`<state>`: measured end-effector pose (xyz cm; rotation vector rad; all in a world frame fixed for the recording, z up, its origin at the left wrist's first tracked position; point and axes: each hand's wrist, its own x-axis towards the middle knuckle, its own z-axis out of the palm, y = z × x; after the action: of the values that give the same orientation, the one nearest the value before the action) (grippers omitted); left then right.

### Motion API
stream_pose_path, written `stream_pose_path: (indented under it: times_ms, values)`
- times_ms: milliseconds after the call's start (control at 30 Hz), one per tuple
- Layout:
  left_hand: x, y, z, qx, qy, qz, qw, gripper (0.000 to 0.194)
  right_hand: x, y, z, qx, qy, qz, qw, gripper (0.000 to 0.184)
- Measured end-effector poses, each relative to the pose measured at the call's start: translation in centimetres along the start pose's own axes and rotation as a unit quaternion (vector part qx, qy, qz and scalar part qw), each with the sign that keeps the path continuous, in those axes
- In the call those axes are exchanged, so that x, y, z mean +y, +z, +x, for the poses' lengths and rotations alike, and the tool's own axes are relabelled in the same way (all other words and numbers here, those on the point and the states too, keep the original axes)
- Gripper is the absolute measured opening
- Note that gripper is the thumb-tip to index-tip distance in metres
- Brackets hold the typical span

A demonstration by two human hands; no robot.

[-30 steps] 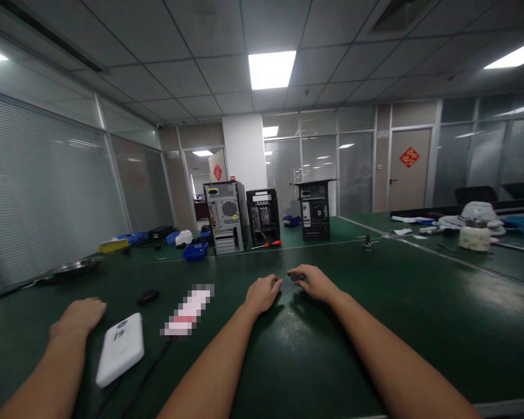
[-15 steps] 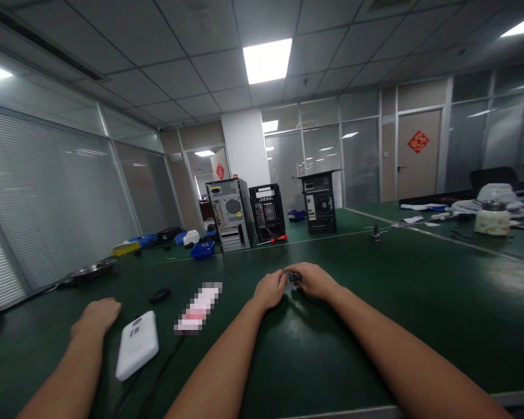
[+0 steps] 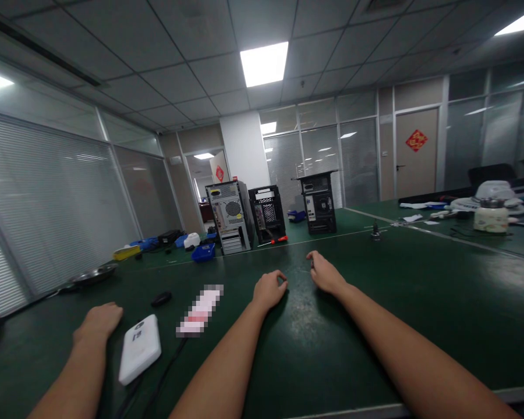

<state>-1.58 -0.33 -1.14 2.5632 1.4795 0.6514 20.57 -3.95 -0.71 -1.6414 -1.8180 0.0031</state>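
Both my forearms lie on the green table. My left hand rests near the middle with its fingers curled into a pinch; whatever is inside is hidden. My right hand lies a short way to its right, palm down, fingers loosely stretched, holding nothing. The two hands do not touch. The small dark part seen between them earlier does not show.
Another person's hand rests at the left beside a white power bank with a cable. A small black object and a blurred card lie nearby. Three computer cases stand at the back, with a red screwdriver, a blue bin and a metal tray.
My hands were together around a small dark part. The right hand has now pulled away to the right, and the left hand stays curled. The view has shifted slightly.
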Motion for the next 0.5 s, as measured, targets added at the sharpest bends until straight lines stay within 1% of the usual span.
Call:
stream_pose_path:
  times_ms: [67,133,200,267,367,500]
  values:
    - [0.2,0.1,-0.1,0.001,0.012,-0.002,1.0,0.031,-0.7,0.1,-0.3,-0.025,-0.032,0.003,0.999,0.039]
    - [0.6,0.1,-0.2,-0.003,0.03,-0.005,1.0,0.036,-1.6,0.4,-0.6,-0.055,-0.079,0.006,0.995,0.037]
    - [0.9,0.1,-0.2,-0.012,0.053,-0.009,0.998,0.037,-2.5,0.7,-0.8,-0.081,-0.123,0.005,0.989,0.03]
    - [1.1,0.0,-0.3,-0.019,0.074,-0.014,0.997,0.036,-3.2,0.9,-0.9,-0.095,-0.152,0.0,0.984,0.02]
    - [1.1,-0.2,-0.4,-0.02,0.097,-0.023,0.995,0.037,-3.6,1.1,-0.9,-0.096,-0.166,-0.007,0.981,0.014]
    - [1.6,-0.4,-0.6,-0.005,0.119,-0.038,0.992,0.042,-3.4,0.7,-0.9,-0.087,-0.155,-0.007,0.984,0.015]
